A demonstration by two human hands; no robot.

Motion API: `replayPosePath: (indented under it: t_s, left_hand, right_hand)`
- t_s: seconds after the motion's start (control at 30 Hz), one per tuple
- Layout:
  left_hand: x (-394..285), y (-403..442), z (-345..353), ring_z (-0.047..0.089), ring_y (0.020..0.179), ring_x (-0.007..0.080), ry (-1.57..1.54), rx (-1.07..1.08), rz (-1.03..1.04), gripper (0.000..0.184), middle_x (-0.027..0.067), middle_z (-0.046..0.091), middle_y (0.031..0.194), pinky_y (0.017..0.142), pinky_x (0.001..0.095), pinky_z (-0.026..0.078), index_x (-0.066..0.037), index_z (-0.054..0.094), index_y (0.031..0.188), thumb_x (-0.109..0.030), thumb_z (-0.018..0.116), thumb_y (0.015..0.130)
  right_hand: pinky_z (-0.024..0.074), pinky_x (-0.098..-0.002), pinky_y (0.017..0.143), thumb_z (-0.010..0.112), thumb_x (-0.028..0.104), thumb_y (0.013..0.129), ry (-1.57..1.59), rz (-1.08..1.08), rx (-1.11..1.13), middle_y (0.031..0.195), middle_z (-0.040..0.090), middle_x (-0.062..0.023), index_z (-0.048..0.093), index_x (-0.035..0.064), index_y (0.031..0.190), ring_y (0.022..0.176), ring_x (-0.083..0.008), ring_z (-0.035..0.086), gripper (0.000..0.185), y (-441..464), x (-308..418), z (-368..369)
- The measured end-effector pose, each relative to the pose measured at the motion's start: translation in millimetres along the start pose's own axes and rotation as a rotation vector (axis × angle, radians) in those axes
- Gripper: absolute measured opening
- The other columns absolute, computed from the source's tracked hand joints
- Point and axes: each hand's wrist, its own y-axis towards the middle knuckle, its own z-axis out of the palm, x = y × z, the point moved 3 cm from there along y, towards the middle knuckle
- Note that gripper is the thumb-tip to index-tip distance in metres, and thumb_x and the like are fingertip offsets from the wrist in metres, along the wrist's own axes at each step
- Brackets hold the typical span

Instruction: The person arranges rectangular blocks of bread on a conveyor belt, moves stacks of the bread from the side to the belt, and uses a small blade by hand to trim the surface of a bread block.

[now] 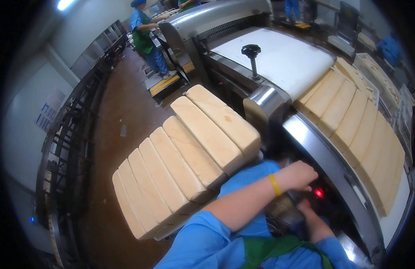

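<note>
My left hand (298, 175), with a yellow band at its wrist, is closed over the dark gap beside the machine's metal frame; what it holds, if anything, is hidden. Just below it is my right hand (304, 206), partly covered and in shadow, its fingers too hidden to read. A red light (318, 193) glows right beside them. To the left, a stack of long pale blocks (171, 157) lies in a slanting row. On the right, more pale blocks (355, 121) rest side by side on the machine's far side.
A white conveyor belt (274, 54) runs under a metal housing (212, 18), with a black knob (251, 50) in front. One co-worker (144, 40) stands by a yellow-striped step (165, 84). Dark racks (66, 148) line the left wall. Pale trays (378, 76) stand at right.
</note>
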Motion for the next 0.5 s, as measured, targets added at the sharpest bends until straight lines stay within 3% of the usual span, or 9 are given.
replayPosePath:
  t_s: [0.1,0.17,0.37,0.47,0.5]
  left_hand:
    - [-2.1,-0.7,0.6,0.064,0.082,0.0332,0.002,0.001,0.007,0.033,0.0129,0.065,0.081,0.072,0.0432,0.050,-0.005,0.061,0.089,-0.030,0.073,0.073]
    - [-0.7,-0.2,5.2,0.064,0.082,0.0333,0.004,-0.009,0.018,0.033,0.0129,0.065,0.081,0.072,0.0433,0.050,-0.005,0.061,0.090,-0.030,0.073,0.073]
    - [-3.2,0.1,8.2,0.064,0.082,0.0336,0.009,-0.007,0.015,0.032,0.0134,0.065,0.082,0.072,0.0432,0.051,-0.005,0.061,0.090,-0.030,0.073,0.073]
    - [-2.2,0.5,9.3,0.063,0.082,0.0340,0.000,0.002,0.005,0.032,0.0136,0.065,0.083,0.072,0.0433,0.051,-0.004,0.061,0.089,-0.030,0.073,0.073]
    - [-1.4,0.5,10.1,0.063,0.082,0.0340,0.004,0.010,0.001,0.032,0.0135,0.065,0.083,0.072,0.0434,0.051,-0.004,0.061,0.089,-0.030,0.073,0.073]
  right_hand:
    - [0.0487,-0.0394,0.086,0.062,0.030,0.080,-0.121,-0.202,0.333,0.102,0.065,-0.0214,0.069,0.0013,0.097,0.098,-0.0317,0.063,0.034,-12.4,-59.8,89.7]
    - [0.0483,-0.0392,0.086,0.061,0.034,0.079,-0.229,-0.137,0.738,0.105,0.066,-0.0184,0.069,0.0048,0.099,0.100,-0.0302,0.063,0.036,-62.5,-41.0,80.7]
    - [0.0485,-0.0398,0.086,0.060,0.033,0.079,-0.341,-0.199,0.787,0.106,0.066,-0.0149,0.070,0.0085,0.099,0.099,-0.0300,0.063,0.033,-90.2,9.4,12.4]
    - [0.0489,-0.0397,0.085,0.060,0.032,0.077,-0.261,-0.076,0.390,0.106,0.066,-0.0137,0.070,0.0111,0.099,0.098,-0.0300,0.063,0.032,-69.2,14.0,0.3]
    - [0.0490,-0.0395,0.085,0.060,0.031,0.077,-0.193,-0.027,0.387,0.106,0.066,-0.0140,0.070,0.0111,0.099,0.098,-0.0300,0.063,0.031,-68.5,13.0,-3.0]
